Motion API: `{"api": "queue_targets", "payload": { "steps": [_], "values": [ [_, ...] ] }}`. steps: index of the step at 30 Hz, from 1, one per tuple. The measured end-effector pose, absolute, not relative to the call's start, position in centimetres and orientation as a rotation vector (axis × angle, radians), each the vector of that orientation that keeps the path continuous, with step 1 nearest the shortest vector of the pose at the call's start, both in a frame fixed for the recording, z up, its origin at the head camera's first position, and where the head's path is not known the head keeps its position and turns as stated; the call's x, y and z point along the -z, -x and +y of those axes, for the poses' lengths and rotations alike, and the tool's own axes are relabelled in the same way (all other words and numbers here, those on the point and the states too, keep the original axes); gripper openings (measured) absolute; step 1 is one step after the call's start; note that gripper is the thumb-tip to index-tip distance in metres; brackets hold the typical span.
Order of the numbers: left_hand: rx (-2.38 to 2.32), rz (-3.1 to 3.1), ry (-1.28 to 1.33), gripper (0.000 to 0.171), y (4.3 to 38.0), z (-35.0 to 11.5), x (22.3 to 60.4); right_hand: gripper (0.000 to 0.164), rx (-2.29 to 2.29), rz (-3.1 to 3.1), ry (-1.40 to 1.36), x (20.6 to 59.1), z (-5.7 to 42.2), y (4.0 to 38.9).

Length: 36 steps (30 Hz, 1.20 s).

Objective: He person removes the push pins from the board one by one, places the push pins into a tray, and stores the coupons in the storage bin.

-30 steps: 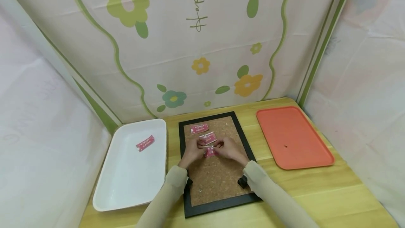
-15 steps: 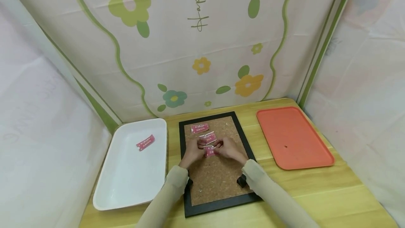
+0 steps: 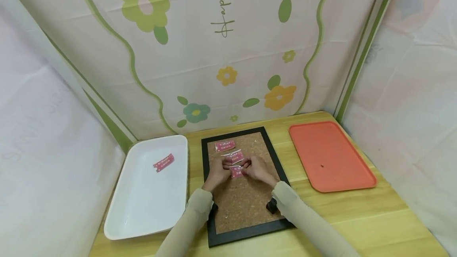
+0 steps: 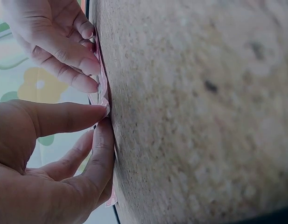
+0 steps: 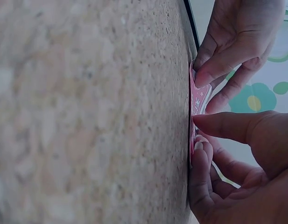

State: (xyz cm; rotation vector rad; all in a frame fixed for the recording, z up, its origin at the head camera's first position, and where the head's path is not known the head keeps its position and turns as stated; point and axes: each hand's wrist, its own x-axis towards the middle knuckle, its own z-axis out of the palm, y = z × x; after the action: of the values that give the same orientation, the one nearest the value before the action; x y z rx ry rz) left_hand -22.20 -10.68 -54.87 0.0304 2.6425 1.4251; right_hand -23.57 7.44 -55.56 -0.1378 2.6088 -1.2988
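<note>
A pink paper coupon (image 3: 237, 171) with white print lies on the cork board (image 3: 246, 201), with both hands at it. My left hand (image 3: 218, 171) pinches its left end, thumb and index finger close together in the left wrist view. On the other end is my right hand (image 3: 258, 168), its thumb (image 5: 221, 124) on the coupon and curled fingers beside it in the right wrist view. Fingertips cover both ends. Just above lies a second coupon (image 3: 235, 156), partly behind the left fingers. A third coupon (image 3: 225, 146) lies near the board's top left.
Left of the board stands a white tray (image 3: 143, 193) with one more pink coupon (image 3: 164, 162) in it. A flat orange tray (image 3: 332, 150) with a small dark speck lies to the right. The board has a black frame (image 3: 250, 231). A flower-printed curtain (image 3: 200, 50) hangs behind the wooden table (image 3: 378, 217).
</note>
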Motion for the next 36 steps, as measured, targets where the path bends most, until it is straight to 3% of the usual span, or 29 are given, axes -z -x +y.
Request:
{"api": "queue_targets", "payload": {
  "steps": [36],
  "values": [
    [-1.429, 2.656, -0.058, 0.039, 22.0, -10.5, 54.6, 0.012, 1.201, 2.675, 0.203, 54.5, 6.7, 23.8]
  ]
}}
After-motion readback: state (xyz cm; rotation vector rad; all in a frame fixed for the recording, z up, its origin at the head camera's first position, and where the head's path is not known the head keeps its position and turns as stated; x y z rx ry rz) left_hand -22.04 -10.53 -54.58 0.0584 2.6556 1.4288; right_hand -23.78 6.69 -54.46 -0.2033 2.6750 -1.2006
